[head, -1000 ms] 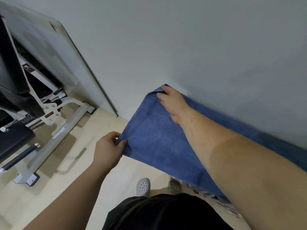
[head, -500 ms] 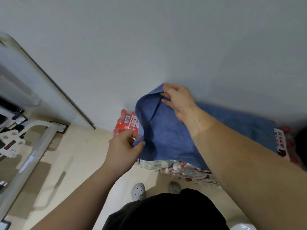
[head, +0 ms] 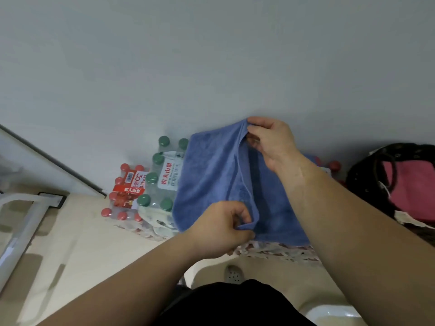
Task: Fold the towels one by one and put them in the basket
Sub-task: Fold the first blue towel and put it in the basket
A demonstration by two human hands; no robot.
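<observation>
The blue towel [head: 211, 180] was held in the air before the wall [head: 211, 55], doubled once along an upright crease and not resting on anything. The right hand [head: 274, 143] pinched its upper corners together and the left hand [head: 220, 228] pinched the lower ones, fingers curled on the cloth. By my judgement the first fold was made and further folds and the placing remained; no basket could be made out.

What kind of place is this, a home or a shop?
Probably a room in a home, perhaps used for storage: packs of water bottles stand on the floor by the wall, a bag lies further right, and a towel is being folded.
</observation>
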